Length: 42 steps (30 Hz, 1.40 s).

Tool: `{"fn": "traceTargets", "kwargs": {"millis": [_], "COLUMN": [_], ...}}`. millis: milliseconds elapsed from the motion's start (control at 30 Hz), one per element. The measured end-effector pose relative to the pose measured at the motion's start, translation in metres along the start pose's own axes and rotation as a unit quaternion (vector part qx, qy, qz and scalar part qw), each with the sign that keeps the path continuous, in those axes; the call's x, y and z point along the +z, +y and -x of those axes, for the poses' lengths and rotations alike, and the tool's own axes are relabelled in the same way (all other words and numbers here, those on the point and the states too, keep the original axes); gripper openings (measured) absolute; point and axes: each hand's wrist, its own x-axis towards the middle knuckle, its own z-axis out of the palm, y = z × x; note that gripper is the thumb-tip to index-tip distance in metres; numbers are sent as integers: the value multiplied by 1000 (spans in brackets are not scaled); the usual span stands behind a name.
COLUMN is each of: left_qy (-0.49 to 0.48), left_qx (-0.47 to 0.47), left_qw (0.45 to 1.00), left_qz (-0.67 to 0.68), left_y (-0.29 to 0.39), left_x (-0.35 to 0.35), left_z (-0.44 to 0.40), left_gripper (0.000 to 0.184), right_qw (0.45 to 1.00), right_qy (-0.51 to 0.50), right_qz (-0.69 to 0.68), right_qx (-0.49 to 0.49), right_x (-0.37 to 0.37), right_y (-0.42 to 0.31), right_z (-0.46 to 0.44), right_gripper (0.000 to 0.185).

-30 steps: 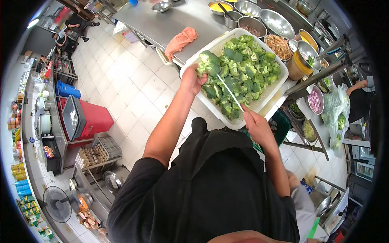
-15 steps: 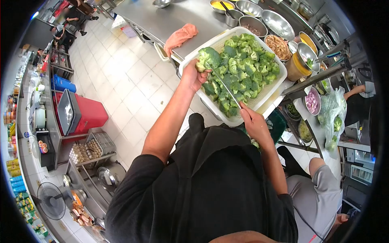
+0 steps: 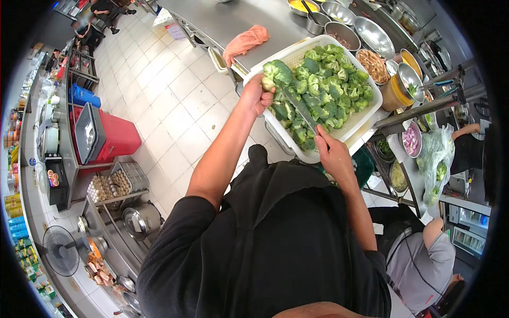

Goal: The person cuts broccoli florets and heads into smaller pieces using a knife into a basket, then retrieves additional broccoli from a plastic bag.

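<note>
My left hand is closed round the stem end of a large broccoli head, held over the left corner of a white basket. Cut broccoli florets fill much of the basket. My right hand grips the handle of a knife. Its blade points up and left over the florets, with the tip close beneath the held broccoli. Whether the tip touches the broccoli I cannot tell.
An orange cloth lies on the steel table left of the basket. Several metal bowls stand behind it. A person in grey is at the lower right. A red bin stands left.
The knife has turned so that its flat side shows more. The person in grey has come into fuller view at the lower right. My left hand still holds the broccoli.
</note>
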Motion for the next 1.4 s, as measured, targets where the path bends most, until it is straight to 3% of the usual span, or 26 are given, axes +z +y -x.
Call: {"fn": "traceTargets", "kwargs": {"millis": [200,300,400,500,733,933,1333,1400], "left_qy": [-13,-35,-44,-60,-33,10,23,18], "left_qx": [-26,-35,-37,-39,-22,24,43,36], "left_qw": [999,998,997,996,999,998,992,990], "left_qz": [19,40,45,54,8,-54,-120,-135], "left_y": [3,5,5,5,-2,-6,-6,-4], "left_x": [-3,-6,-9,-10,-2,6,16,14], "left_z": [-2,-3,-1,-3,7,13,8,7], "left_gripper": [29,28,27,26,27,27,27,22], "right_qw": [999,992,999,999,993,998,994,998], "right_qy": [-31,-82,-36,-41,-105,-60,-80,-59], "right_qz": [-8,11,-23,23,-16,-12,0,-27], "right_qx": [30,92,4,15,51,12,72,26], "right_x": [0,-4,8,6,-6,-22,-7,3], "right_y": [-2,-13,4,1,8,3,14,27], "right_z": [-11,-23,-33,-43,-44,-14,-32,-37], "right_gripper": [40,41,42,42,45,45,45,45]}}
